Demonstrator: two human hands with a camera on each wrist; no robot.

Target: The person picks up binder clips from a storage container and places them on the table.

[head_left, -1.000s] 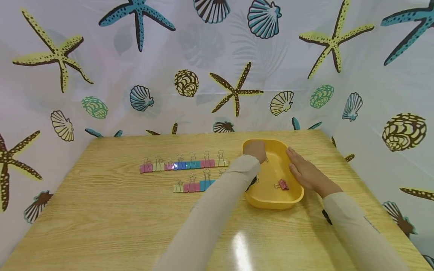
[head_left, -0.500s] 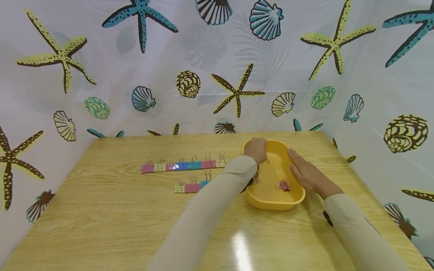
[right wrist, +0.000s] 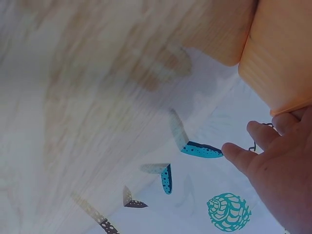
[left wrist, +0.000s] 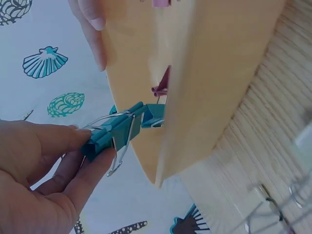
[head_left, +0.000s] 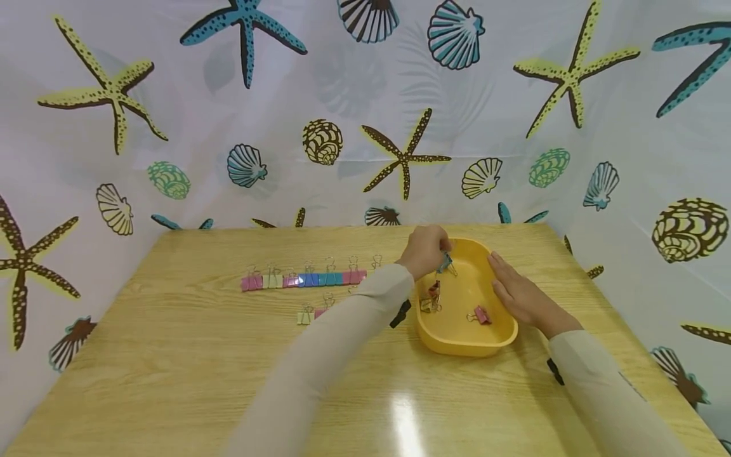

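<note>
My left hand [head_left: 422, 251] is over the left side of a yellow-orange plastic tray [head_left: 465, 348]. Between thumb and fingers it pinches a teal binder clip [left wrist: 117, 130], whose wire handles stick out. Just past that, more teal [left wrist: 154, 115] shows by the tray wall, perhaps a second clip. Inside the tray lie a pink binder clip [head_left: 482, 315] on the right and a small cluster of clips [head_left: 431, 298] on the left. My right hand [head_left: 522, 295] rests with straight fingers against the tray's right rim; the right wrist view shows its fingers [right wrist: 237, 155] extended.
Left of the tray, a row of coloured binder clips [head_left: 308, 279] stands on the wooden table [head_left: 171, 355]. A shorter front row, with a pale yellow clip [head_left: 305, 317] at its end, is partly hidden by my left sleeve [head_left: 320, 362]. A patterned curtain [head_left: 274, 190] encloses the table.
My left hand has come up from inside the tray to its left rim, now with a teal binder clip. More clips at the tray's left side show. The right hand stays in place.
</note>
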